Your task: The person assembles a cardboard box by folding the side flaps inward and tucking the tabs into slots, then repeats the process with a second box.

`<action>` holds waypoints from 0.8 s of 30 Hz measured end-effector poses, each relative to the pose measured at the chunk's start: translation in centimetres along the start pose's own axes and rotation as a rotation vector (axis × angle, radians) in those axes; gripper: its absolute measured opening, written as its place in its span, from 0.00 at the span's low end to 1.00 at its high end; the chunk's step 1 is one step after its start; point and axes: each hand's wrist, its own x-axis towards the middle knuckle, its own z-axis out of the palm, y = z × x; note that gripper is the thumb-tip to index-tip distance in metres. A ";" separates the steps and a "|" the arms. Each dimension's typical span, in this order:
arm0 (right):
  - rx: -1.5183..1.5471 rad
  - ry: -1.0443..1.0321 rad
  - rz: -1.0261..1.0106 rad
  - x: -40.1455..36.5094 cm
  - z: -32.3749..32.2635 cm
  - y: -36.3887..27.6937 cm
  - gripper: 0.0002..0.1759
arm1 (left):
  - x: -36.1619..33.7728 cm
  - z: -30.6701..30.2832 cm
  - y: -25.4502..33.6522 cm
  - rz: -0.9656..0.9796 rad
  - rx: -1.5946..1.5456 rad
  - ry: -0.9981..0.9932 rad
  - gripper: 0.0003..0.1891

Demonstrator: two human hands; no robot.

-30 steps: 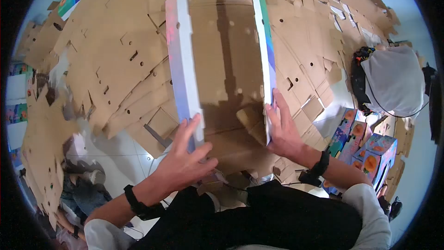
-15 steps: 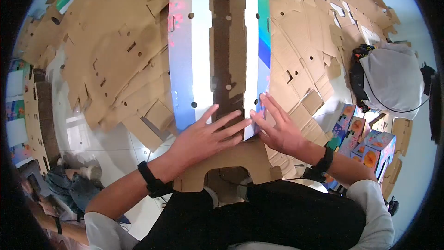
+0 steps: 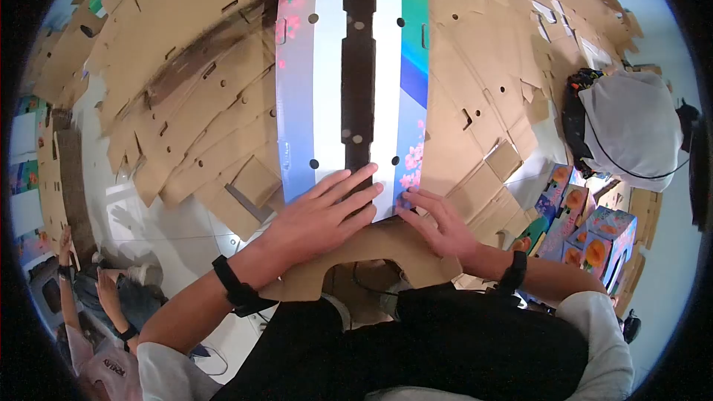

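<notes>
A long printed cardboard box (image 3: 295, 119) lies in front of me, its two white-edged top panels separated by a narrow dark gap. Pink blossoms and blue show on both sides, with green at the far right. My left hand (image 3: 327, 204) rests palm down across the near end, fingers stretched over the gap onto the right panel (image 3: 385, 89). At the near right corner, the fingertips of my right hand (image 3: 440, 224) press on the printed surface, its fingers apart. Toward my body a plain brown end flap (image 3: 301, 275) with a large cut-out sticks out below my hands.
Flattened cardboard sheets (image 3: 200, 96) are spread around the box. Printed boxes (image 3: 605, 234) stand at the right, near a white cloth-covered object (image 3: 631, 126) with a cable. At lower left is another person (image 3: 104, 341); stacked cardboard (image 3: 56, 178) lines the left.
The right panel has swung inward and flatter, narrowing the gap between the panels. My right hand has slid toward me along the right edge. At lower left, the other person's arms have risen.
</notes>
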 end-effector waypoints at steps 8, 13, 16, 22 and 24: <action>0.769 0.013 0.416 -1.5 -1.7 0.5 0.46 | 1.2 -2.7 -1.5 -0.058 -0.488 -0.086 0.18; 0.890 0.285 0.654 1.8 -2.6 -0.9 0.50 | 1.5 -4.5 -3.4 -0.211 -0.914 -0.249 0.24; 1.113 0.449 0.844 3.0 -1.9 -2.2 0.47 | 1.9 -6.3 -3.5 -0.226 -0.728 -0.246 0.30; 0.953 0.584 0.810 3.5 -1.0 -2.2 0.47 | 5.5 -6.1 0.7 -0.149 0.158 -0.326 0.33; 0.805 0.546 0.793 3.5 -0.9 -1.8 0.43 | 5.7 -5.6 0.5 -0.067 0.328 -0.239 0.33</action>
